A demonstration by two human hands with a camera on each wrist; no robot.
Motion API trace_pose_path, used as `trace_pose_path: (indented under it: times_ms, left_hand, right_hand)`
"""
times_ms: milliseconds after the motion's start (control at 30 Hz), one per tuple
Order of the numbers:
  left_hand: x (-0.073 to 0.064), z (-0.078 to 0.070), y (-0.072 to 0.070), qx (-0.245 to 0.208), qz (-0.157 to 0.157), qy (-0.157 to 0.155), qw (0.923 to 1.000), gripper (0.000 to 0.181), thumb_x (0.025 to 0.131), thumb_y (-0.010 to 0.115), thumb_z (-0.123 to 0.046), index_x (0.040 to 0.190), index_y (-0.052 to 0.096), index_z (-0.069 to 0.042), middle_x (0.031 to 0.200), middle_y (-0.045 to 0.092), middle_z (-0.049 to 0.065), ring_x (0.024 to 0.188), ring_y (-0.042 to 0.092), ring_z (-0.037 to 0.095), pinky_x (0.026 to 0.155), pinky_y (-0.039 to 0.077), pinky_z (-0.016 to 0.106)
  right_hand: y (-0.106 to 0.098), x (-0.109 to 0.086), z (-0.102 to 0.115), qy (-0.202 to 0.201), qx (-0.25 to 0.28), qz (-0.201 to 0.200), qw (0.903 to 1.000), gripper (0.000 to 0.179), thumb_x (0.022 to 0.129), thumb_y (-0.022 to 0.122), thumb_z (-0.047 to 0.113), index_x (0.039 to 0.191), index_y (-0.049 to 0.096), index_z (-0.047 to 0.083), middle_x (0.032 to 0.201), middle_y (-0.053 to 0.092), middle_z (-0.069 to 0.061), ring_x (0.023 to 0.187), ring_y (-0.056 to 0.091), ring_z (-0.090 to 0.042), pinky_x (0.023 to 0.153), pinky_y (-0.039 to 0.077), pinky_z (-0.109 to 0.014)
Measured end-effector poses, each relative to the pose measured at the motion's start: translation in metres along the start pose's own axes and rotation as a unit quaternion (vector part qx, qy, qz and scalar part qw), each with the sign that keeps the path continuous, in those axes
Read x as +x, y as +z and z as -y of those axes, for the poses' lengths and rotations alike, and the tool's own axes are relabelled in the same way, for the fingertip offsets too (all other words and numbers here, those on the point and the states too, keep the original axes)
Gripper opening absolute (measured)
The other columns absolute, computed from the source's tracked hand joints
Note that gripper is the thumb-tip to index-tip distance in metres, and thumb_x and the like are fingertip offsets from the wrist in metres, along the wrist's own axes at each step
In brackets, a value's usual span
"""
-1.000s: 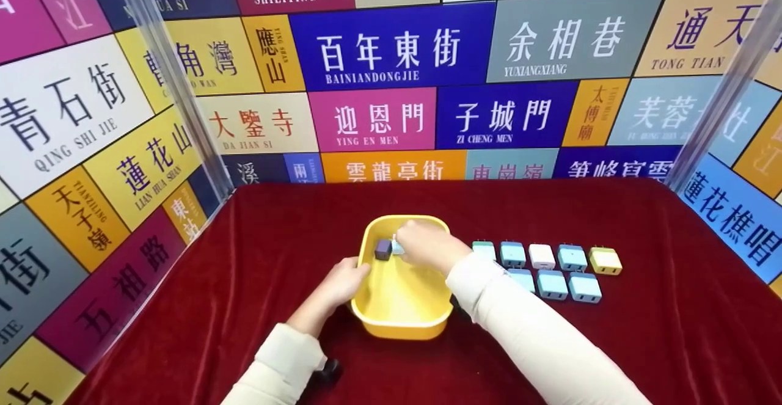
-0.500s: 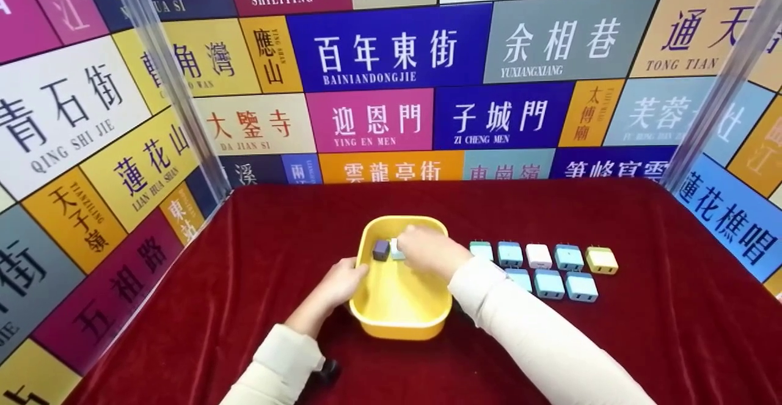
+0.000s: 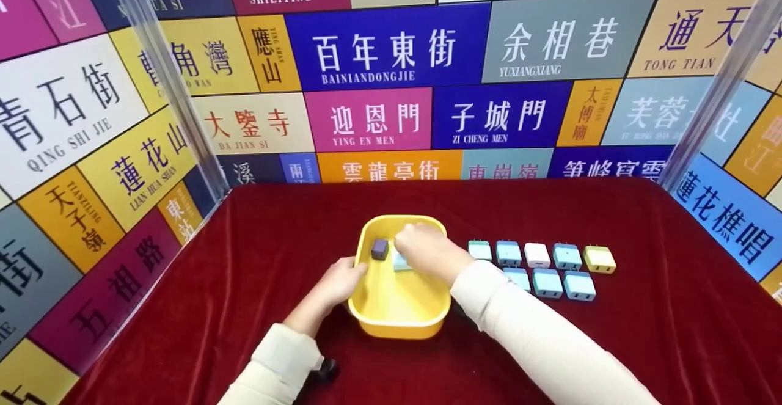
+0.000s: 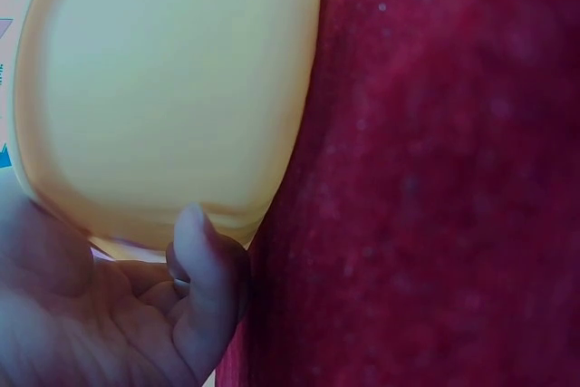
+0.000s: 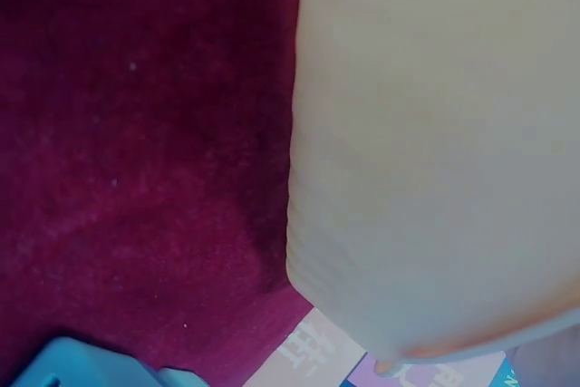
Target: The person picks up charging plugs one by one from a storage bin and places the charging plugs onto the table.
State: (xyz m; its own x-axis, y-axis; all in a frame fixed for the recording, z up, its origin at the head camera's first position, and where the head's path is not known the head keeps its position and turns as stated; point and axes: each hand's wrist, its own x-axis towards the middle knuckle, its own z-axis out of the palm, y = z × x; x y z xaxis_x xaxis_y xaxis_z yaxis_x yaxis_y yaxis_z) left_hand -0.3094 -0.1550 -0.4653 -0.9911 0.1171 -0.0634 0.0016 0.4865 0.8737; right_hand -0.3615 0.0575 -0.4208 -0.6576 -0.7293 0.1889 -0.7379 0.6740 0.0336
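A yellow plastic basin [image 3: 400, 330] stands on the red cloth in the head view. My left hand [image 3: 338, 280] grips its left rim, the thumb on the wall in the left wrist view. Inside, a dark purple charger plug [image 3: 379, 248] sits near the far left corner. My right hand [image 3: 426, 247] reaches over the right rim into the basin, fingers curled down at a light blue charger plug [image 3: 401, 263]. The hand covers part of that plug and hides the fingertips. The right wrist view shows mostly the basin's outer wall [image 5: 435, 151].
Right of the basin, several charger plugs stand in two rows, among them a white one [image 3: 537, 255], a yellow one [image 3: 599, 259] and a light blue one [image 3: 579, 286]. A dark object [image 3: 328, 369] shows by the left sleeve. Behind the table rises a sign-covered wall [image 3: 391, 51].
Inside the basin, the light blue plug has shifted toward the near side along with my right hand. My left hand keeps its hold on the rim.
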Motion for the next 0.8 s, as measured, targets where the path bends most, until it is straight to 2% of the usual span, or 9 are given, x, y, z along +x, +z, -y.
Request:
trace_pose_path:
  times_ms: [133,167,200,367,400,633,667,733,800]
  left_hand:
    - [0.011,0.013,-0.001,-0.011,0.010,0.019,0.9997,0.033,0.103,0.049,-0.022,0.112,0.073,0.000,0.089,0.073,0.010,0.077,0.071,0.020,0.069,0.060,0.035]
    - [0.018,0.026,0.000,-0.017,0.013,0.036,0.9991,0.033,0.104,0.050,-0.024,0.111,0.073,-0.002,0.088,0.072,0.009,0.076,0.070,0.018,0.067,0.059,0.034]
    - [0.019,0.026,0.000,-0.019,0.014,0.036,0.9991,0.033,0.104,0.050,-0.024,0.111,0.073,-0.002,0.088,0.072,0.009,0.076,0.070,0.019,0.067,0.059,0.034]
    - [0.009,0.015,0.000,-0.018,0.008,0.026,0.9995,0.035,0.105,0.048,-0.022,0.115,0.072,0.003,0.091,0.072,0.012,0.077,0.070,0.019,0.069,0.060,0.033]
    - [0.001,0.002,0.000,-0.013,0.004,0.009,0.9999,0.035,0.105,0.047,-0.019,0.117,0.071,0.005,0.092,0.073,0.014,0.079,0.071,0.021,0.070,0.060,0.034]
    - [0.003,0.004,0.001,-0.010,0.000,0.003,0.9999,0.036,0.106,0.047,-0.020,0.119,0.071,0.003,0.093,0.074,0.013,0.080,0.071,0.020,0.072,0.060,0.035]
    - [0.012,0.020,0.002,-0.017,0.003,0.019,0.9997,0.036,0.106,0.047,-0.023,0.119,0.072,0.001,0.092,0.074,0.011,0.079,0.071,0.019,0.071,0.060,0.034]
    - [0.019,0.028,0.002,-0.023,0.012,0.021,0.9994,0.036,0.105,0.048,-0.024,0.118,0.072,-0.001,0.092,0.074,0.010,0.079,0.072,0.020,0.071,0.060,0.035]
    - [0.034,0.047,0.004,-0.027,0.019,0.037,0.9988,0.035,0.104,0.048,-0.025,0.115,0.072,-0.001,0.089,0.074,0.010,0.077,0.072,0.020,0.067,0.060,0.035]
  right_hand:
    - [-0.004,-0.004,0.001,-0.007,0.028,0.018,0.9994,0.021,0.090,0.070,-0.010,0.078,0.071,0.008,0.063,0.054,0.001,0.060,0.040,-0.014,0.057,0.042,-0.030]
    - [-0.005,-0.005,0.002,-0.012,0.033,0.019,0.9992,0.021,0.089,0.069,-0.010,0.079,0.072,0.008,0.064,0.055,0.000,0.061,0.040,-0.014,0.057,0.041,-0.029]
    - [-0.005,-0.006,0.002,-0.018,0.037,0.020,0.9990,0.021,0.089,0.068,-0.011,0.079,0.073,0.007,0.065,0.056,0.000,0.061,0.040,-0.014,0.057,0.041,-0.029]
    - [-0.008,-0.012,0.005,-0.054,0.038,0.023,0.9975,0.023,0.089,0.067,-0.012,0.084,0.078,0.008,0.074,0.065,-0.002,0.066,0.046,-0.013,0.061,0.043,-0.029]
    - [-0.008,-0.013,0.005,-0.060,0.039,0.024,0.9971,0.024,0.089,0.067,-0.012,0.086,0.078,0.009,0.076,0.067,-0.002,0.067,0.047,-0.014,0.062,0.044,-0.029]
    - [-0.013,-0.023,0.007,-0.079,0.040,0.047,0.9950,0.027,0.086,0.069,-0.014,0.094,0.081,0.009,0.092,0.076,-0.002,0.075,0.058,-0.016,0.071,0.053,-0.031]
    - [-0.015,-0.024,0.007,-0.078,0.041,0.052,0.9948,0.027,0.086,0.070,-0.013,0.097,0.081,0.009,0.095,0.077,-0.003,0.078,0.061,-0.018,0.073,0.056,-0.032]
    - [-0.017,-0.026,0.007,-0.066,0.047,0.059,0.9950,0.025,0.087,0.073,-0.009,0.104,0.082,0.007,0.103,0.078,-0.006,0.087,0.069,-0.021,0.080,0.060,-0.035]
    - [-0.021,-0.027,0.007,-0.042,0.050,0.059,0.9961,0.022,0.091,0.075,-0.001,0.110,0.082,0.006,0.108,0.078,-0.008,0.095,0.072,-0.024,0.085,0.062,-0.039]
